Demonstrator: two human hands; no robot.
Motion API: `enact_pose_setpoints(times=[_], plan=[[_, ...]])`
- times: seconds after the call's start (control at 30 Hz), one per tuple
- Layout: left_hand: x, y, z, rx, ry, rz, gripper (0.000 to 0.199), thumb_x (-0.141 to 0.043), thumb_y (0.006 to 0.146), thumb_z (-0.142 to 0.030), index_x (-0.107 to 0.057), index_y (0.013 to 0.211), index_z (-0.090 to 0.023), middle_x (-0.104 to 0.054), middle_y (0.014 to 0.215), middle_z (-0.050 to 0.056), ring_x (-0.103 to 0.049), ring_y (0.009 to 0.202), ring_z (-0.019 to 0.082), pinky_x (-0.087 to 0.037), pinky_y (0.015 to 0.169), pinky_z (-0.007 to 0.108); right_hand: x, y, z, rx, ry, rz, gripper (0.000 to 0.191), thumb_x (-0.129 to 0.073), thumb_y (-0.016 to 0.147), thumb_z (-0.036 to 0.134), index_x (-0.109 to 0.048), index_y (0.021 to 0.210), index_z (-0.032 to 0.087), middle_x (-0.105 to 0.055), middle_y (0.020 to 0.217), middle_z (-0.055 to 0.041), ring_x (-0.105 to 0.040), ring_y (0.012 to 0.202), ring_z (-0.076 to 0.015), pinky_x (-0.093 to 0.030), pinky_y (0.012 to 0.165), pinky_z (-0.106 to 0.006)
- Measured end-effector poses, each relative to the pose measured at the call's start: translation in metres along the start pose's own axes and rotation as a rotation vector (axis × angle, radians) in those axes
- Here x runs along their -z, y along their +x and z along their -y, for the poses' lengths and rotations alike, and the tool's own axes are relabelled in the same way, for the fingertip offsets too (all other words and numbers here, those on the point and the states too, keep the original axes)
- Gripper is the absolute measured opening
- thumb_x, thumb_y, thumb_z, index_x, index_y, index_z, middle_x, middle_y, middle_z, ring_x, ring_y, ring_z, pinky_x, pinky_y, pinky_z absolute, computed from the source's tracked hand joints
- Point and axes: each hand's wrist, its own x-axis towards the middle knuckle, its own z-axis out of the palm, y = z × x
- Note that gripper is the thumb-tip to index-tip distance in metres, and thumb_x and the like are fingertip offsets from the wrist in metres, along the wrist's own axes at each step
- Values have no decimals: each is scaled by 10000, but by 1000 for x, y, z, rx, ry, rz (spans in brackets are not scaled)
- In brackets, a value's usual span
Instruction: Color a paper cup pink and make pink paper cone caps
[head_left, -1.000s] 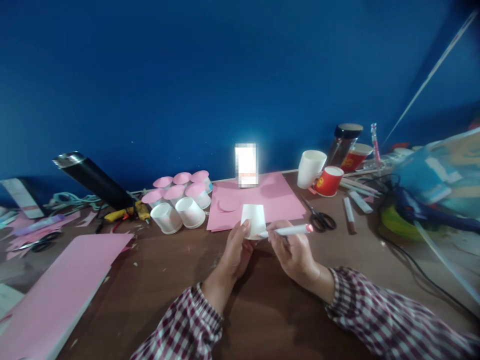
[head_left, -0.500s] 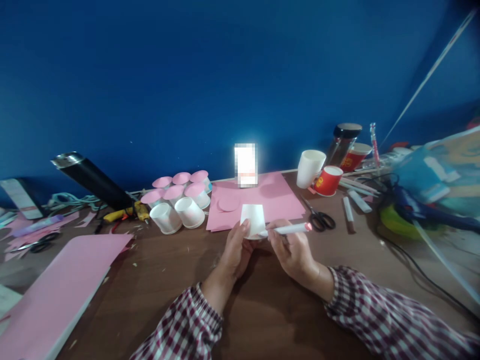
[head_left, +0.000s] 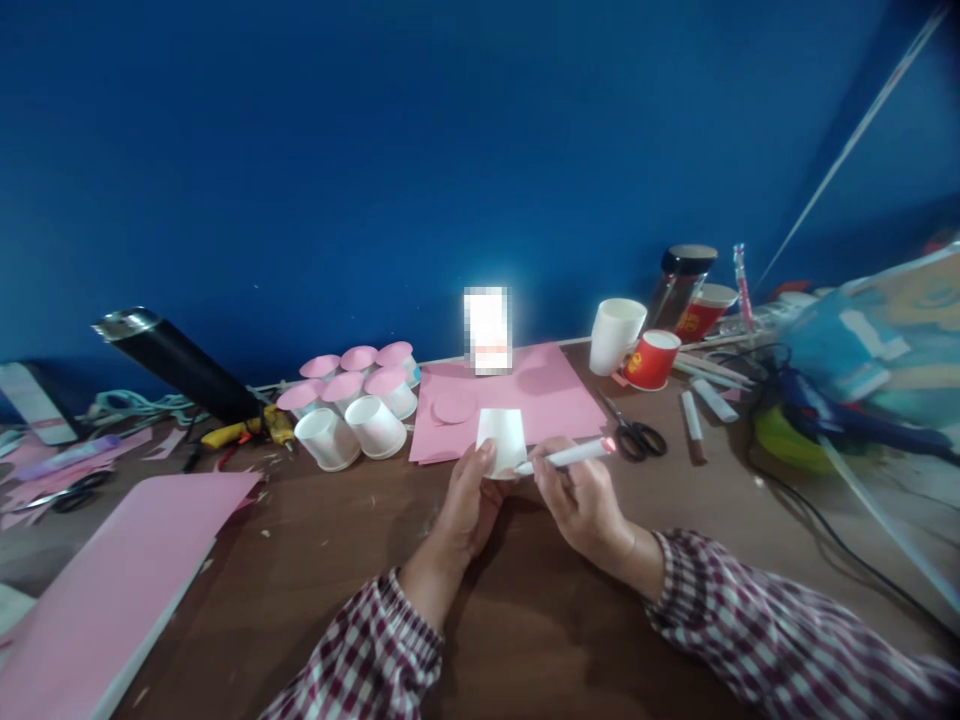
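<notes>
A small white paper cup (head_left: 504, 438) is gripped by my left hand (head_left: 469, 505), the thumb pressed on its side. My right hand (head_left: 581, 500) holds a white marker (head_left: 574, 455) with a pinkish-red end pointing right; its tip meets the cup's lower right side. Whether there is a mark on the cup is too small to tell. Behind the cup lie pink paper sheets (head_left: 547, 390) with a pink paper circle (head_left: 454, 405) on top. To the left stand several cups with pink discs (head_left: 386, 382) and two plain white cups (head_left: 375, 427).
Black scissors (head_left: 639, 438), a red cup (head_left: 652, 360), a tall white cup (head_left: 617, 335) and pens (head_left: 692, 425) are at the right, near a blue glue gun (head_left: 832, 405) with its cable. A black flask (head_left: 176, 362) and a pink-covered board (head_left: 127, 580) are at the left.
The marker's outer end has risen slightly and shifted left, tilting the marker more. The whole view has moved a little; both hands keep their holds.
</notes>
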Motion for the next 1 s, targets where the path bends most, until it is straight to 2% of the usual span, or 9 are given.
enact_pose_setpoints(times=[0.17,0.4,1.0], plan=[[0,0,1,-5,17,-41,341,-673,806,-405,-657,1008,-130,-709,918,90,-656,833,220,-478,806,353,0,1,1,1,-2,-44,124,-457,953,211,-541,866,186,-621,697,-13,-549,562,-125,-430,570,-237],[-1,1,0,-9,-8,-72,318,-682,798,-391,-659,980,-132,-710,889,78,-650,792,204,-490,752,331,1,2,1,-9,-17,-7,156,-446,946,209,-535,818,188,-590,659,-6,-532,551,-126,-424,563,-238],[2,1,1,10,-29,-61,310,-673,806,-381,-679,982,-126,-725,948,91,-664,860,223,-479,848,357,2,3,-2,-60,-23,-49,159,-443,958,237,-544,846,188,-580,649,-2,-518,536,-126,-407,532,-233]])
